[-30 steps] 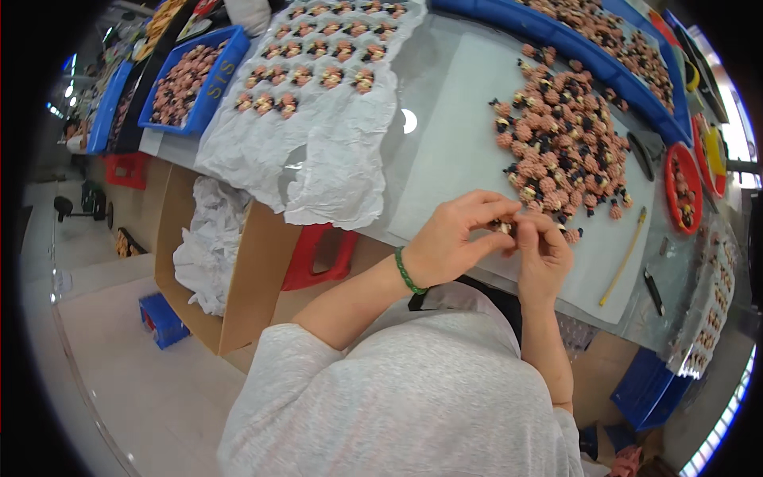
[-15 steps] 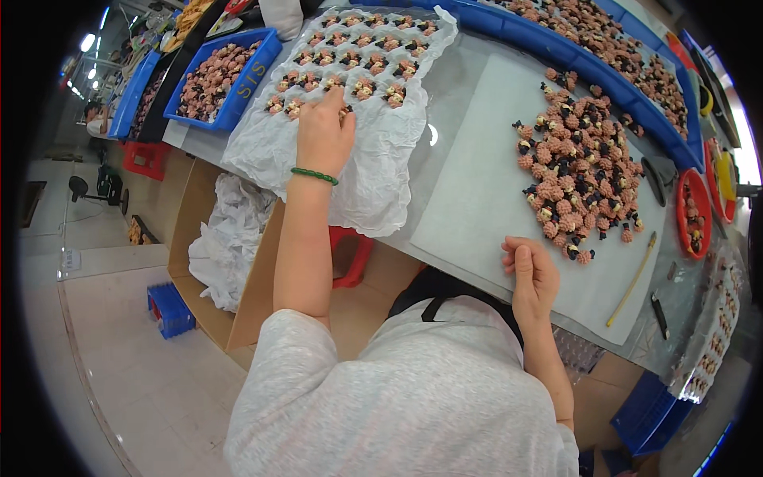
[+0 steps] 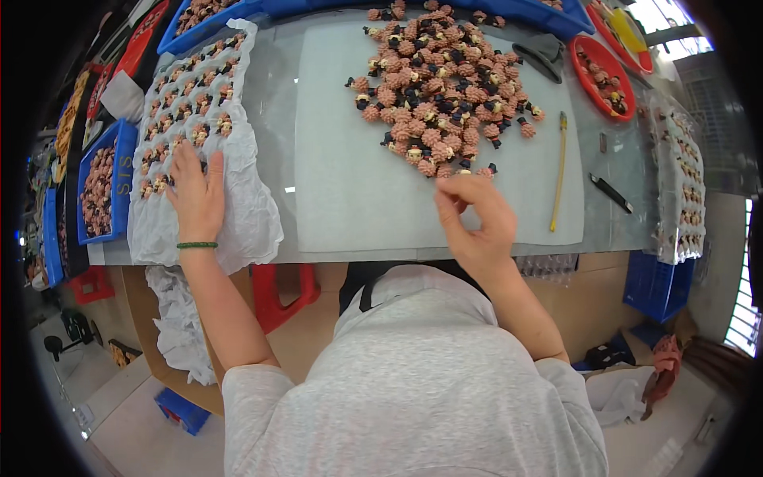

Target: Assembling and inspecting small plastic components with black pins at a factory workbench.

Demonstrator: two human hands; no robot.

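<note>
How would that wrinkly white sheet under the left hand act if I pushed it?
The white sheet likely bunches up, being so creased and wavy-edged. It looks thin, so probably light by itself. The pink-and-black figurines lying on it might shift too.

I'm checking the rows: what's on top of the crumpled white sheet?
Rows of pink-and-black figurines sit on the white sheet, the left hand over its nearer part. Whatever lies beneath that hand or sheet is covered.
</note>
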